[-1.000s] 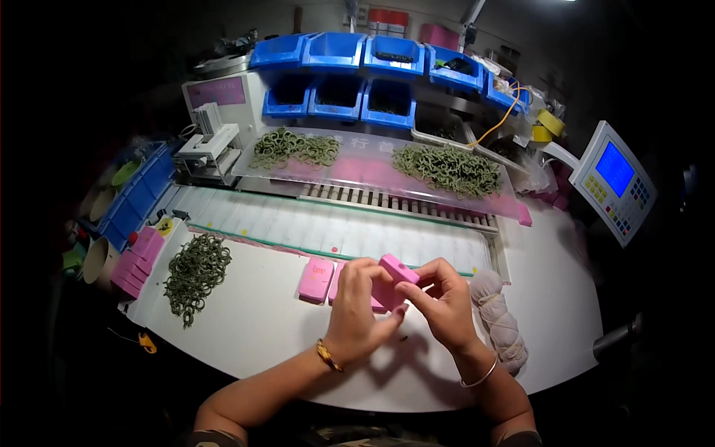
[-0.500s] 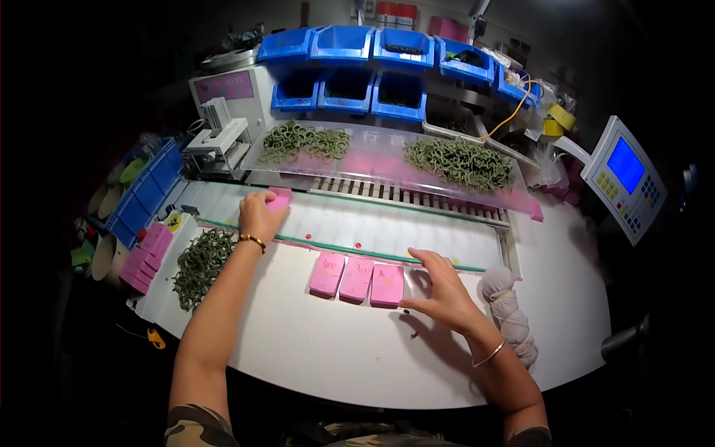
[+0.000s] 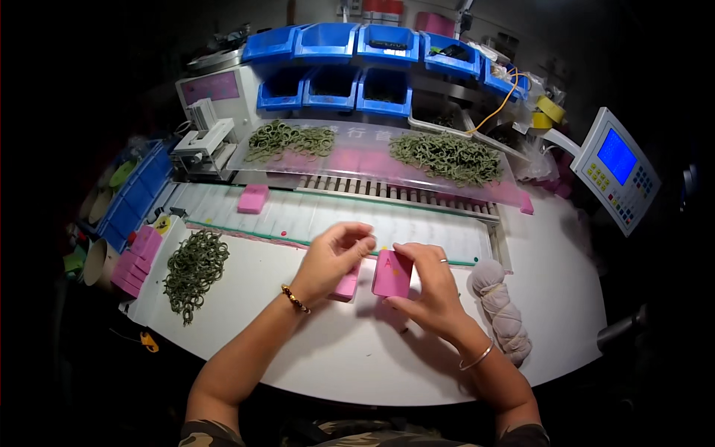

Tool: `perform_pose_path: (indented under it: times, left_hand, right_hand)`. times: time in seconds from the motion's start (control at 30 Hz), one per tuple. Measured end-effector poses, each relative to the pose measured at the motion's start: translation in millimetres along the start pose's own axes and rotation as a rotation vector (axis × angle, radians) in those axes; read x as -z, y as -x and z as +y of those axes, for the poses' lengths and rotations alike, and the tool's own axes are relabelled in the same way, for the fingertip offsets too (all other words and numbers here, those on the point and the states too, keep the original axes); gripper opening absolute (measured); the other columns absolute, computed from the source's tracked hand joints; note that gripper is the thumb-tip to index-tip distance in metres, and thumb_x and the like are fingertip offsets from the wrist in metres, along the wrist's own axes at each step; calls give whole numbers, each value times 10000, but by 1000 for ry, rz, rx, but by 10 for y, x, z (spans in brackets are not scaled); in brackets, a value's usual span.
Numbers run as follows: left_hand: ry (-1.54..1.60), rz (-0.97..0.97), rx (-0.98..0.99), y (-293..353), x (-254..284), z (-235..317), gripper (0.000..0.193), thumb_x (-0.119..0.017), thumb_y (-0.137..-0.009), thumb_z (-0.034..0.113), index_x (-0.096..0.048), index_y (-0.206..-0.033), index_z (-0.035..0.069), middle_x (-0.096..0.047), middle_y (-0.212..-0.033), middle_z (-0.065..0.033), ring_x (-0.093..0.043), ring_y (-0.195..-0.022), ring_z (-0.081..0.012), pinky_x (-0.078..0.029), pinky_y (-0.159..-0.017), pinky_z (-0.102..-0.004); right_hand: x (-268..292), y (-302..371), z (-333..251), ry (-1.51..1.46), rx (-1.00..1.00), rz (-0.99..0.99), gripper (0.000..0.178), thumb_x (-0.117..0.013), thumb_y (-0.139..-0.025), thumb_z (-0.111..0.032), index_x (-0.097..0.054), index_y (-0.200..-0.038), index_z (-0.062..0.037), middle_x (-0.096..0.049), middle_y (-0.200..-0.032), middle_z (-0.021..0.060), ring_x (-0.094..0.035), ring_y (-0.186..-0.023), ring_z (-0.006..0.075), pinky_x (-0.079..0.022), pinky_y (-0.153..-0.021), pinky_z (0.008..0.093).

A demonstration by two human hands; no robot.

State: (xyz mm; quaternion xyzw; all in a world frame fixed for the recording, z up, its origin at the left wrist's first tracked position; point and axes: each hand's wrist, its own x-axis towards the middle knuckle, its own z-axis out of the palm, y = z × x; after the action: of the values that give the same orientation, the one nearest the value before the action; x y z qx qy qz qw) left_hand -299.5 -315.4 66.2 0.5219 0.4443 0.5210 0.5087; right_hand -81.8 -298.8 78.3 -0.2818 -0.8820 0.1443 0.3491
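My right hand (image 3: 434,289) grips a pink rectangular block (image 3: 392,276) with marks on its top face, thumb at the near end and fingers at the far end. Close to its left is my left hand (image 3: 333,261), fingers loosely curled with a gap to the thumb and nothing visible between them. It hovers over another pink block (image 3: 346,287), largely covering it; whether it touches that block cannot be made out. One more pink block (image 3: 253,199) lies on the far left of the pale green-edged belt (image 3: 328,216).
Dark green ring-shaped pieces (image 3: 195,272) lie in a pile at left, beside stacked pink blocks (image 3: 138,261). More piles rest on a clear raised shelf (image 3: 357,160) below blue bins (image 3: 325,41). At right are a wrapped cloth bundle (image 3: 503,313) and a control panel (image 3: 617,170).
My left hand has let go of a pink block on the belt and moved right and nearer, to the blocks on the table. My right hand has closed on the rightmost block.
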Motion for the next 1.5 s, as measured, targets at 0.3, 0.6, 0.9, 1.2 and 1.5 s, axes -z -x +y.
perform_pose_path:
  times: [0.3,0.6,0.9,1.2,1.5]
  left_hand:
    - [471,-447,221,107,-457,72,742,-752,-829,226,-363,-1420,2,-500,-1339,-116,-513,-1209,-191,-458,-1006,-363]
    - [13,-364,-103,131,-369,115,895,-799,-729,39,-314,-1481,66,-418,-1198,-38,-485,-1200,-167,-395,-1066,-345]
    - [328,-93,-55,182,-473,42,711,-773,-751,0,-388,-1348,22,-460,-1199,-57,-504,-1139,-144,-451,-976,-291]
    - [390,-183,-235,227,-680,-85,604,-801,-742,46,-358,-1149,95,-335,-1310,-89,-454,-1229,-185,-446,-982,-315]
    - [676,-133,218,224,-592,6,336,-671,-903,324,-479,-1034,82,-562,-884,-29,-551,-772,-107,-473,-689,-256]
  right_hand:
    - [224,145,-192,-505,-200,112,816,-862,-655,-221,-456,-1336,-31,-497,-1287,112,-489,-1135,242,-448,-899,363]
    - [212,106,-212,-368,-131,102,437,-739,-796,-153,-574,-1176,-14,-612,-1122,144,-616,-936,275,-489,-830,363]
    - [139,93,-93,-900,-424,268,375,-461,-992,-64,-450,-1345,64,-630,-1128,114,-598,-1013,129,-479,-872,253]
    - [178,62,-145,-789,-440,166,349,-426,-937,51,-555,-1260,36,-589,-1217,104,-579,-1086,161,-473,-949,304]
    - [181,46,-180,-452,-90,-8,474,-727,-777,-136,-588,-1223,-53,-587,-1116,125,-551,-1011,273,-392,-938,371]
